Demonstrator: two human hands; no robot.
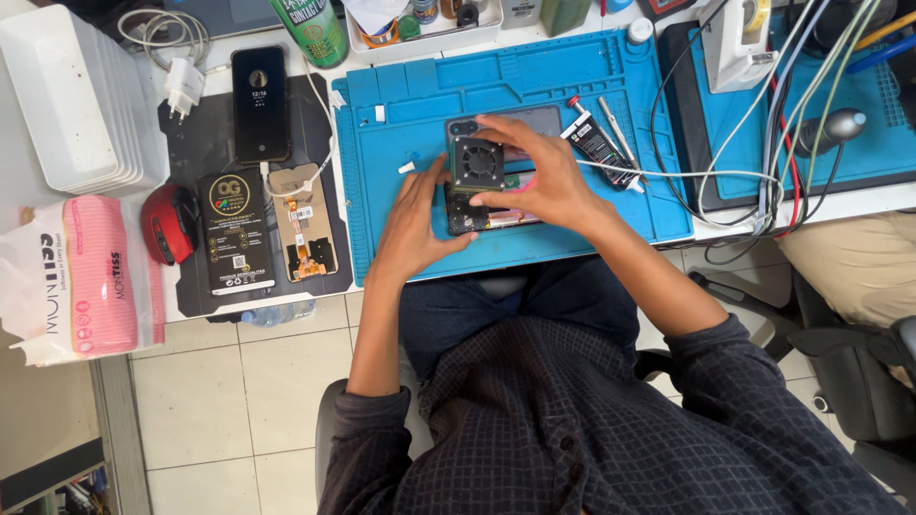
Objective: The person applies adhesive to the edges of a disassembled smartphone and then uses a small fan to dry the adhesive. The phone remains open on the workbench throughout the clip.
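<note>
My right hand (pixel 544 181) is closed lightly around a small black square cooling fan (pixel 476 162), fingers on its top and side edges, holding it over the opened dark smartphone (pixel 491 205) lying on the blue silicone repair mat (pixel 401 105). My left hand (pixel 415 224) rests half open, its thumb touching the fan's lower left corner. The fan looks light and rigid; the phone looks fragile, best gripped by its edges.

Both forearms reach forward from the lap, sleeves pushed up toward the elbows. The left hand (pixel 412 224) lies palm down, fingers extended, thumb angled toward the small fan block (pixel 476 164) — the right hand (pixel 534 176) arches over it, fingertips curled around its edges.
</note>
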